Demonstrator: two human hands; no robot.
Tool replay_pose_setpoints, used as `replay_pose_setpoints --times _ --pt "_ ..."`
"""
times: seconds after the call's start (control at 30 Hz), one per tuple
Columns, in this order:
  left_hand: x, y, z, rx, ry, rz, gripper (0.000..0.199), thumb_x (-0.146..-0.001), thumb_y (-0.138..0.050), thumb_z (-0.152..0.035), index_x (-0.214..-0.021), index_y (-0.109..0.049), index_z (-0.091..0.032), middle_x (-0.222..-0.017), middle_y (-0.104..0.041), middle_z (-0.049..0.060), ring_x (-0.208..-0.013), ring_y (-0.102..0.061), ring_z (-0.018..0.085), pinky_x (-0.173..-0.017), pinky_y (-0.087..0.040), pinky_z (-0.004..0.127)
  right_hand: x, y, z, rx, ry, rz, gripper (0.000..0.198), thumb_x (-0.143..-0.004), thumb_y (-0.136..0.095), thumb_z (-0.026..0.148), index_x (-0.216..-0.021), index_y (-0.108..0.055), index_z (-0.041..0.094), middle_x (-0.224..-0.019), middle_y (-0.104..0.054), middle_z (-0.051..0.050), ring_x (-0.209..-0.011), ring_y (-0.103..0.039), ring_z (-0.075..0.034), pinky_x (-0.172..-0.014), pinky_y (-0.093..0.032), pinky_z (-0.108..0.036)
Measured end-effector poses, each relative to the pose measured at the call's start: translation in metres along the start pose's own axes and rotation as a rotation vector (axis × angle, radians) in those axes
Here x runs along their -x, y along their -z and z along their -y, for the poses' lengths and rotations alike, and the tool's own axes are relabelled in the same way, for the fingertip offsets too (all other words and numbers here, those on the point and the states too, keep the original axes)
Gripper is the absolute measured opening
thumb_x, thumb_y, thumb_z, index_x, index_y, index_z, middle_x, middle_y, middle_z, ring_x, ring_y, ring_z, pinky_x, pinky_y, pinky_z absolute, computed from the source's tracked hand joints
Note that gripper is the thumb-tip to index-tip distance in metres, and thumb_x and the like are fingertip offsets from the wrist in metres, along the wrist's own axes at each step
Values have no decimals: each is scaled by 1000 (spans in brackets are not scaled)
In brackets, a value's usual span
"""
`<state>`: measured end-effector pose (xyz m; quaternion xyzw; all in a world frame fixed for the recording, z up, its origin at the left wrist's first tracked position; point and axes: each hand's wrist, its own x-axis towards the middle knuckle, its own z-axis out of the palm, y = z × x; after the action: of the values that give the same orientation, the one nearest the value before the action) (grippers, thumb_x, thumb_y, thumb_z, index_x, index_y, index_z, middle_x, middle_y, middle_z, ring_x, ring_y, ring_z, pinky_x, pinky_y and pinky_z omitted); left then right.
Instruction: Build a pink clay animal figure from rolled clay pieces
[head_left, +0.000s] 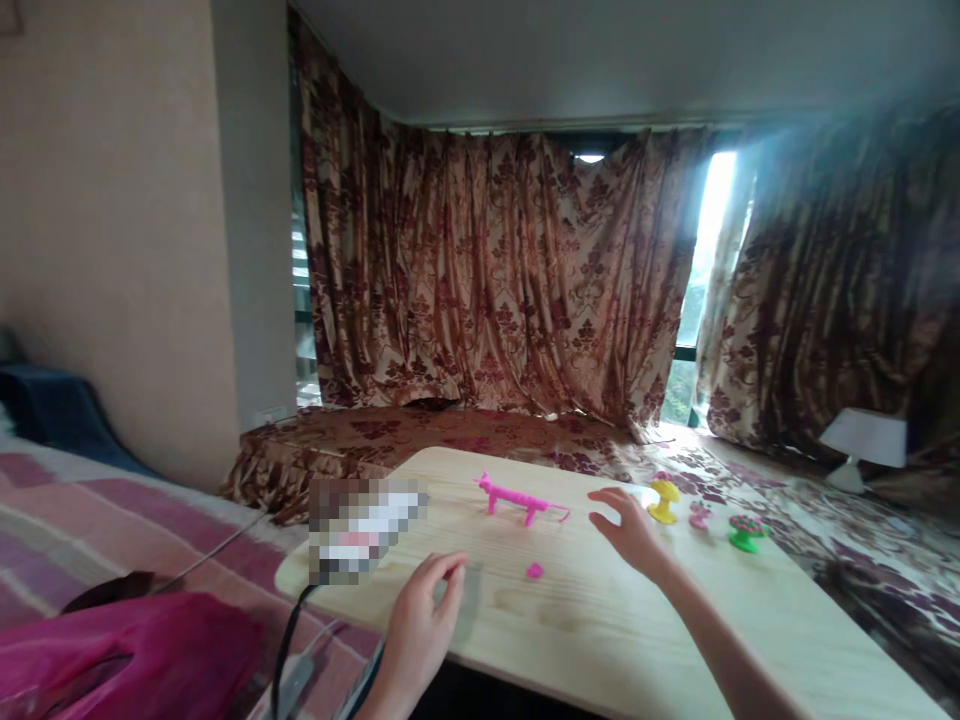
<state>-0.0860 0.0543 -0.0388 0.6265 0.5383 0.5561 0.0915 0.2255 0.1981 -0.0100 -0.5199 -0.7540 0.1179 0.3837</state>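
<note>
A bright pink animal figure (pixel 517 498), apparently modelling clay, stands on legs on the pale wooden table (pixel 495 620), its long thin tail pointing right. Nearer to me lies a small pink lump (pixel 534 570). My left hand (pixel 426 610) is over the near left part of the table, left of the lump. Its thumb and fingertips come together; whether anything is between them is hidden. My right hand (pixel 628 528) hovers right of the figure's tail, fingers and thumb apart with nothing in them. Just beyond it is a yellow mushroom-shaped piece (pixel 663 501).
Right of the yellow piece stand a small pink piece (pixel 700 515) and a green one with a dotted top (pixel 748 533). A blurred-out object (pixel 367 530) with a black cable lies at the table's left edge. A striped bed (pixel 187 500), a pink bag (pixel 142 650) and a white lamp (pixel 862 445) surround it.
</note>
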Motion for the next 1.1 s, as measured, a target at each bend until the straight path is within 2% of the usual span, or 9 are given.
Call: replay_pose_setpoints --times 0.1,0.17,0.27,0.37,0.57,0.73,0.87,1.0,1.1 --pt "1 -8 6 -157 -38 -14 23 -86 -46 -33 -97 -63 -22 -98 -68 5 -94 -62 21 -85 -49 32 40 78 -62 123 -198 -192 36 -83 -52 39 -114 -55 21 -117 -59 -11 -111 -53 -27 -94 -40 -43" --pt "2 -12 8 -241 -47 -26 23 -86 -46 -33 -98 -63 -23 -98 -69 4 -93 -64 21 -82 -50 30 59 121 -101 198 -389 -296 51 -78 -52 46 -122 -49 20 -112 -61 -15 -109 -54 -35 -92 -40 -49" --pt "2 -15 7 -324 -38 -48 23 -85 -46 -32 -99 -63 -25 -98 -70 1 -88 -66 19 -77 -52 27 68 151 -146 275 -649 -372 77 -69 -56 54 -133 -35 17 -114 -60 -21 -107 -52 -46 -84 -38 -63" --pt "1 -16 6 -362 -42 -48 23 -84 -47 -32 -100 -63 -26 -98 -70 0 -87 -67 18 -76 -52 25 55 146 -168 308 -774 -376 85 -69 -59 56 -138 -28 18 -117 -58 -19 -110 -51 -42 -87 -37 -61" --pt "1 -16 4 -367 -15 -29 24 -85 -45 -31 -102 -62 -24 -100 -70 2 -88 -66 18 -77 -52 26 20 118 -172 348 -866 -362 45 -87 -53 42 -125 -47 19 -125 -51 -9 -110 -52 -26 -92 -40 -50" --pt "2 -15 4 -356 -16 -23 23 -86 -45 -30 -103 -60 -25 -100 -69 2 -89 -65 18 -78 -51 27 14 113 -163 302 -874 -397 38 -88 -53 36 -122 -49 19 -123 -52 -9 -105 -54 -24 -88 -45 -46" --pt "3 -15 4 -356 -40 -31 24 -86 -44 -29 -101 -61 -23 -98 -69 3 -88 -65 19 -79 -51 28 24 118 -153 206 -779 -427 48 -84 -58 35 -127 -43 19 -125 -50 -12 -109 -52 -28 -90 -42 -49" --pt "4 -16 3 -359 -44 -37 25 -86 -43 -30 -101 -62 -23 -99 -69 5 -88 -65 20 -79 -51 30 38 116 -137 66 -572 -420 65 -71 -67 33 -129 -40 19 -118 -56 -16 -113 -49 -38 -90 -38 -53" --pt "4 -17 3 -352 -43 -34 25 -85 -44 -31 -100 -62 -23 -98 -69 4 -89 -65 20 -79 -51 30 34 95 -115 -107 -380 -356 61 -75 -65 34 -129 -39 21 -107 -62 -11 -100 -57 -31 -84 -45 -49"
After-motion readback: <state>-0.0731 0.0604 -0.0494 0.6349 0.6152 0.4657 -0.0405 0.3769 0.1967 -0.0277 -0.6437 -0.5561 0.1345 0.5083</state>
